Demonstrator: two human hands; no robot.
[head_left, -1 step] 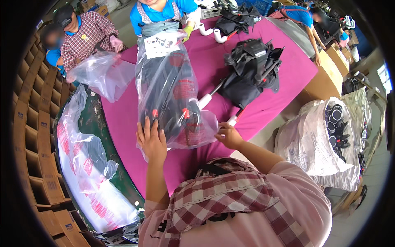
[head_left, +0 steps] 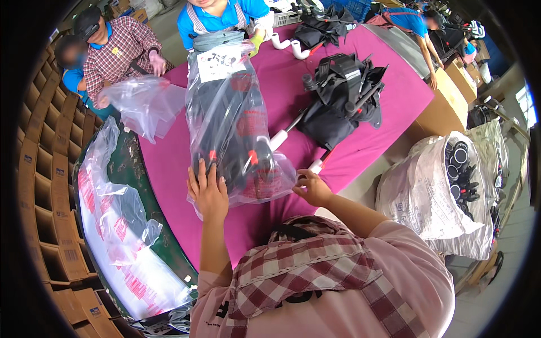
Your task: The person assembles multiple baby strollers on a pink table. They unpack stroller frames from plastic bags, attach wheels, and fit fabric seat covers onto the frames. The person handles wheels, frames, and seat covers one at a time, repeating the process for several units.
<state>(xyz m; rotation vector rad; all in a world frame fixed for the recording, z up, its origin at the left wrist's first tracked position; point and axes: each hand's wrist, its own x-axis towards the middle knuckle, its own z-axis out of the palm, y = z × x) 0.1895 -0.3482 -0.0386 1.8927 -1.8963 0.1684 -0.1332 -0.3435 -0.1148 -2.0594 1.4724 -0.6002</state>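
Observation:
A clear plastic bag [head_left: 225,121] with red print lies lengthwise on the purple-covered table [head_left: 394,101]. Inside it shows a dark folded item with black parts and two red-orange spots; its kind is hard to make out through the film. A white printed sheet [head_left: 222,63] is at the bag's far end. My left hand [head_left: 209,191] rests flat on the near left part of the bag, fingers spread. At the near right corner, my right hand [head_left: 313,188] pinches the bag's edge between thumb and fingers.
Right of the bag lies a black folded frame with fabric [head_left: 338,107] and white-sleeved tubes. A person in blue [head_left: 217,22] stands at the far end; another, in a checked shirt [head_left: 121,50], handles a clear bag [head_left: 143,104]. White sacks [head_left: 428,197] stand right, cardboard boxes [head_left: 62,197] left.
My right hand and the bag corner it holds have shifted very slightly toward me and left. My left hand stays in place. The checked-shirt person's hands have moved a little.

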